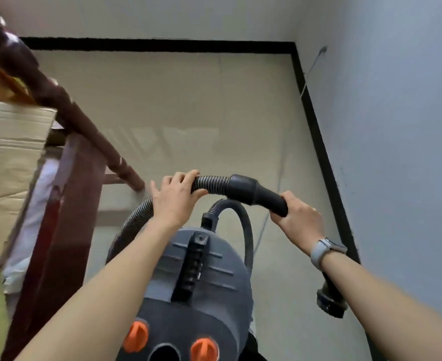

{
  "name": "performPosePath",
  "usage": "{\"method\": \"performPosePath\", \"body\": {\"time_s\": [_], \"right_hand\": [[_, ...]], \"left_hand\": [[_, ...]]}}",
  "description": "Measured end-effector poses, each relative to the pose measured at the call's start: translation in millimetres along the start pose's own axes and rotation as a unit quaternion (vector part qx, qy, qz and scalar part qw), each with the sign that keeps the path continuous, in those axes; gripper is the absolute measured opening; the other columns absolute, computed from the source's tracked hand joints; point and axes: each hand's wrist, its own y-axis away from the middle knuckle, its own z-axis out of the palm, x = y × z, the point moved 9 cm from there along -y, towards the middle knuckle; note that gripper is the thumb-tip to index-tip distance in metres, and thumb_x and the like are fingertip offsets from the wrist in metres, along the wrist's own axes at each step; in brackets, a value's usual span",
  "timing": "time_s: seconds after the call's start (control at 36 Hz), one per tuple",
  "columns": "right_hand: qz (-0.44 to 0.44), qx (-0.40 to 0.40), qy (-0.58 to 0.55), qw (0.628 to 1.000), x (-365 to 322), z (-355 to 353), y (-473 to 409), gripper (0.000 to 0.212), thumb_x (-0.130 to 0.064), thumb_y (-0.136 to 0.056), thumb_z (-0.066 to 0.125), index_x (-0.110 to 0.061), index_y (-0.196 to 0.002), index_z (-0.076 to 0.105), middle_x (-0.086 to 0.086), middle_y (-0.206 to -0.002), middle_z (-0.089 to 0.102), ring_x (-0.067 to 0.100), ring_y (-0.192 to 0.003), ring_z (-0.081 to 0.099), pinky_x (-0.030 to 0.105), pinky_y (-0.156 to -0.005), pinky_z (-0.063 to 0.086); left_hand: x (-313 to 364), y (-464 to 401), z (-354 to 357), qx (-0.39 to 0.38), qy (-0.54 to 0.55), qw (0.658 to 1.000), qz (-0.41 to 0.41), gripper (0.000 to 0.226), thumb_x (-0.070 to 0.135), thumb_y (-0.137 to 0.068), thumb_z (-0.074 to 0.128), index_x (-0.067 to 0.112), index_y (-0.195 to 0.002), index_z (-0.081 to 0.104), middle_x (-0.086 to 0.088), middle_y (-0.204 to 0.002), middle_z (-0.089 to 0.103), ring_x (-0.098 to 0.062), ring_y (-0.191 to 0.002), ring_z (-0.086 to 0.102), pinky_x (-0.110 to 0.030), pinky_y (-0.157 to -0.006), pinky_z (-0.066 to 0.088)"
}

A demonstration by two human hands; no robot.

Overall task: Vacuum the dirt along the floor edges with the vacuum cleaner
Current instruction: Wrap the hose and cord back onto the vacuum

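A grey vacuum cleaner with two orange knobs stands on the beige floor right below me. Its ribbed hose arcs up in front of it. My left hand grips the ribbed part of the hose. My right hand grips the smooth black tube end of the same hose. A round brush nozzle shows below my right wrist, near the black skirting along the right wall. A power cable loops from the top of the cleaner.
A dark red wooden furniture piece with a turned leg stands at the left, with a cardboard box beside it. Black skirting also runs along the far wall. Grey wall fills the right.
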Motion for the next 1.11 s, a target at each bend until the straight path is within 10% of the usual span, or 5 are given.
{"method": "performPosePath", "body": {"time_s": [0.25, 0.39, 0.64, 0.78, 1.11], "right_hand": [[0.186, -0.23, -0.107, 0.949, 134, 153, 59, 0.017, -0.028, -0.09, 0.061, -0.024, -0.095, 0.045, 0.003, -0.089, 0.06, 0.026, -0.078, 0.056, 0.033, -0.064, 0.042], [0.168, -0.337, -0.194, 0.906, 107, 195, 56, 0.027, -0.015, -0.086, 0.061, -0.025, -0.102, 0.042, -0.001, -0.089, 0.057, 0.023, -0.085, 0.056, 0.032, -0.072, 0.043], [0.09, -0.434, -0.364, 0.819, 25, 197, 21, 0.045, -0.013, -0.092, 0.057, -0.017, -0.134, 0.041, 0.002, -0.112, 0.053, 0.014, -0.099, 0.052, 0.017, -0.078, 0.043], [0.044, -0.425, -0.262, 0.865, 0, 190, -2, 0.051, -0.057, -0.094, 0.045, -0.013, -0.12, 0.052, 0.002, -0.104, 0.06, 0.017, -0.092, 0.055, 0.031, -0.078, 0.04], [-0.061, -0.383, -0.02, 0.921, -27, 229, -19, 0.052, -0.061, -0.097, 0.026, -0.03, -0.139, 0.035, 0.01, -0.132, 0.055, 0.031, -0.122, 0.05, 0.044, -0.096, 0.037]], "left_hand": [[14, 0, 139, -0.156, 0.052, 0.984, 0.06, 0.043, 0.032, -0.1, 0.044, 0.029, -0.143, 0.042, -0.006, -0.153, 0.035, -0.027, -0.147, 0.011, -0.049, -0.117, 0.001], [-29, 1, 138, -0.155, 0.039, 0.986, -0.051, 0.05, 0.046, -0.097, 0.045, 0.041, -0.145, 0.034, 0.011, -0.157, 0.023, -0.021, -0.149, 0.001, -0.068, -0.108, -0.002], [-45, -15, 147, -0.226, 0.102, 0.968, -0.046, 0.049, 0.04, -0.094, 0.054, 0.037, -0.142, 0.041, 0.012, -0.155, 0.028, -0.022, -0.147, 0.014, -0.06, -0.114, 0.014], [-42, -17, 149, -0.253, 0.1, 0.961, -0.058, 0.05, 0.039, -0.095, 0.053, 0.034, -0.144, 0.04, 0.014, -0.156, 0.024, -0.02, -0.148, 0.009, -0.065, -0.113, 0.006], [-37, -18, 165, -0.263, 0.032, 0.961, -0.074, 0.057, 0.048, -0.096, 0.048, 0.035, -0.148, 0.029, 0.018, -0.158, 0.015, -0.017, -0.149, -0.001, -0.067, -0.111, 0.0]]}}
